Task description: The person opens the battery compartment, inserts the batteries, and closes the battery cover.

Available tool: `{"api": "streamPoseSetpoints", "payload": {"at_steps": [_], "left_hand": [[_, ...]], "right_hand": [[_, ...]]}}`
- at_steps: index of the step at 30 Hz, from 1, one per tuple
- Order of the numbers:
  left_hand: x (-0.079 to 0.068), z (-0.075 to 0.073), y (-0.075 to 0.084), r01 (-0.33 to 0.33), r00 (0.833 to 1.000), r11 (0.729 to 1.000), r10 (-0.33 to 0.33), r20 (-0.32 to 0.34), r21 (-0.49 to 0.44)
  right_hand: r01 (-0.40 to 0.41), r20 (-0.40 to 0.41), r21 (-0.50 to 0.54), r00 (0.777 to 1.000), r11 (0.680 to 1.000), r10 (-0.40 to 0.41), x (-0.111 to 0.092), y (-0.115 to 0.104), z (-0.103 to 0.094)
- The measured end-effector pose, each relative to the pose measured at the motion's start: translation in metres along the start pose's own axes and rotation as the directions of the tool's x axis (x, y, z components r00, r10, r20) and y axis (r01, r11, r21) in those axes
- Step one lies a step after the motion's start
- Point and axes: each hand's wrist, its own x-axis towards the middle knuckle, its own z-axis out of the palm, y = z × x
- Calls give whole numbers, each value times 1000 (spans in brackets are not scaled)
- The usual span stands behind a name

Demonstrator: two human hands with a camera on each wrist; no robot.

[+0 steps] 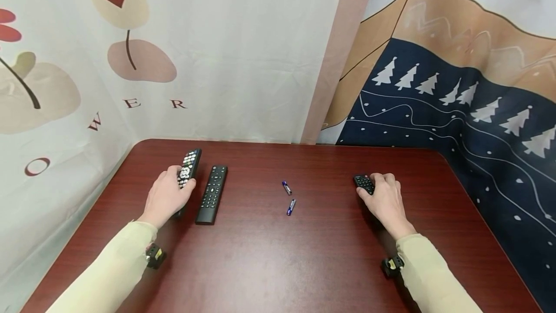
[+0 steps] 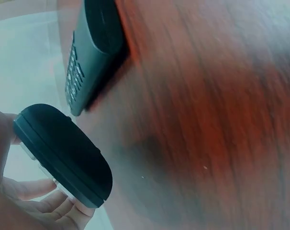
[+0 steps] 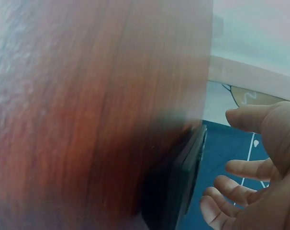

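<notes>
At the table's left side my left hand (image 1: 167,197) grips a black remote control (image 1: 189,164) with white buttons, thumb on one side and fingers on the other. In the left wrist view the dark end of this remote (image 2: 63,155) is tilted, with a shadow on the wood beside it. Just right of it a second black remote control (image 1: 211,194) lies on the table. On the right my right hand (image 1: 385,202) is over a third black remote control (image 1: 364,184), partly hidden by the hand. The right wrist view shows its fingers (image 3: 248,167) spread apart beside that remote (image 3: 176,182).
Two small blue-and-silver batteries (image 1: 287,188) (image 1: 291,207) lie mid-table between the hands. The dark red wooden table (image 1: 269,264) has rounded far corners. Behind it hang a pale printed curtain (image 1: 243,62) and a navy curtain with trees (image 1: 434,110).
</notes>
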Motion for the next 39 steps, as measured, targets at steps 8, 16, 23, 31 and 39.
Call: {"api": "streamPoseSetpoints", "payload": {"at_steps": [8, 16, 23, 31, 39], "left_hand": [[-2, 0, 13, -15, 1000, 999, 14, -9, -53], [-2, 2, 25, -44, 999, 992, 42, -14, -122], [-5, 3, 37, -46, 999, 983, 46, -3, -179], [-6, 9, 48, -62, 998, 973, 62, -8, -224], [-9, 17, 60, -81, 996, 952, 86, 3, -296]], "right_hand": [[11, -2, 30, 1000, 999, -11, -1, -9, -2], [54, -33, 50, 998, 997, -53, -2, -17, -2], [71, -39, 65, 997, 995, -68, -4, -24, -1], [90, -34, 86, 996, 992, -88, -5, -33, 1], [120, -40, 118, 992, 986, -116, -8, -42, 5]]}}
